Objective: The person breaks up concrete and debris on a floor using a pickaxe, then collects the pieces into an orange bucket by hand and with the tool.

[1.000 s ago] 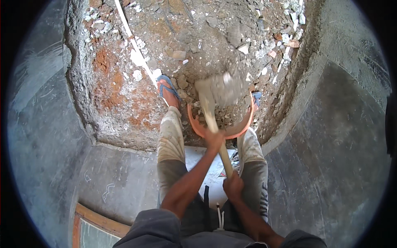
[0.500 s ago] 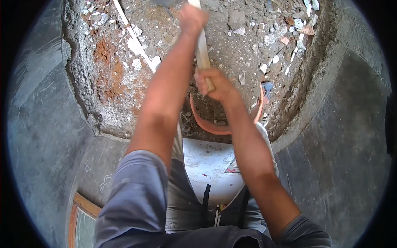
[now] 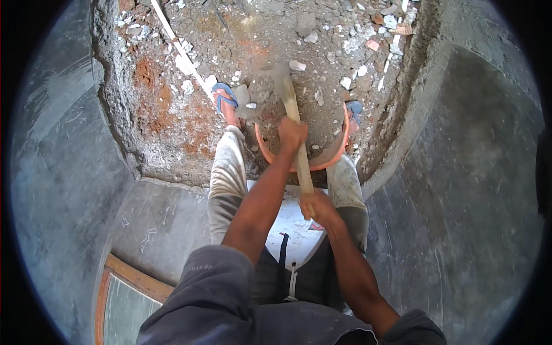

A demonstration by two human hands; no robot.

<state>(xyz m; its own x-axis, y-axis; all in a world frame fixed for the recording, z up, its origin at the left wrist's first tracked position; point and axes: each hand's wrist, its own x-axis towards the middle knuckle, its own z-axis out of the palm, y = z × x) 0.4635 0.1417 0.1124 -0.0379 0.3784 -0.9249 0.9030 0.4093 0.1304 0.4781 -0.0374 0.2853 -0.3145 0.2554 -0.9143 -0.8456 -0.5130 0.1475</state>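
Both my hands grip the pale wooden handle of what looks like a hoe. My left hand is wrapped round the handle's upper part. Lower down, near the butt end, my right hand is closed on it. The tool's head is smeared by motion and rests at the rubble, so its exact shape is unclear. Loose soil and stones lie just nearer than the head. An orange curved rim, seemingly of a pan or basket, opens toward that soil between my feet; the handle crosses over it.
My sandalled left foot stands beside the soil; my right foot is behind the orange rim. A thin white strip lies on the rubble. Grey walls curve around. A wood-framed pane is at lower left, a white spattered surface between my legs.
Both hands have drawn the handle back toward my body. The tool's head came from the far edge to near the orange rim, with soil in front of it. My left foot now shows.
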